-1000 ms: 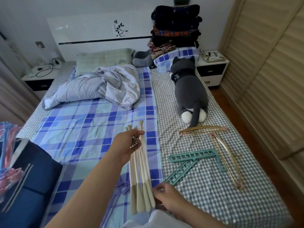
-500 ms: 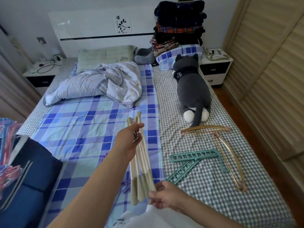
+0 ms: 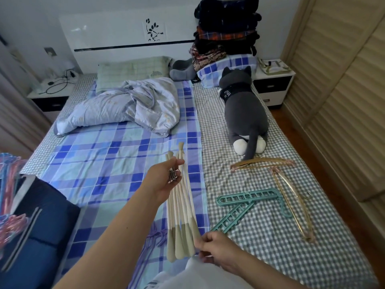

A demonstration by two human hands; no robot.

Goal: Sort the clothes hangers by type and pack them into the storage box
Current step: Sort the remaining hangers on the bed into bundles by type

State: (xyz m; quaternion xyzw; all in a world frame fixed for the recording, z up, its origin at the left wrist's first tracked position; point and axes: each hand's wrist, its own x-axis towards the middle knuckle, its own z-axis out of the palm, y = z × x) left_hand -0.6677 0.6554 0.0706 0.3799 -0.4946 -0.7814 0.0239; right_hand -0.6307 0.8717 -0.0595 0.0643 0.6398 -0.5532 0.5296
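My left hand [image 3: 164, 180] grips a bundle of cream hangers [image 3: 181, 205] by their metal hooks, holding them above the bed. At the bundle's near ends, my right hand [image 3: 216, 249] pinches them together. Two teal slotted hangers [image 3: 248, 199] lie crossed on the checked sheet to the right. Beyond them lie gold hangers [image 3: 291, 197], one flat near the plush toy's tail, others pointing toward me. A dark blue storage box [image 3: 31, 230] stands at the left edge, with colourful wire hangers [image 3: 8, 184] at its far side.
A grey plush cat [image 3: 245, 113] lies on the right half of the bed. A crumpled pale quilt [image 3: 125, 105] sits at centre left, with a pillow behind. Stacked clothes [image 3: 225, 30] stand at the headboard. Louvred wardrobe doors [image 3: 343, 90] line the right side.
Both hands have lifted the cream hanger bundle slightly and kept their grip. The camera has tilted a little. The hangers on the bed have not moved.
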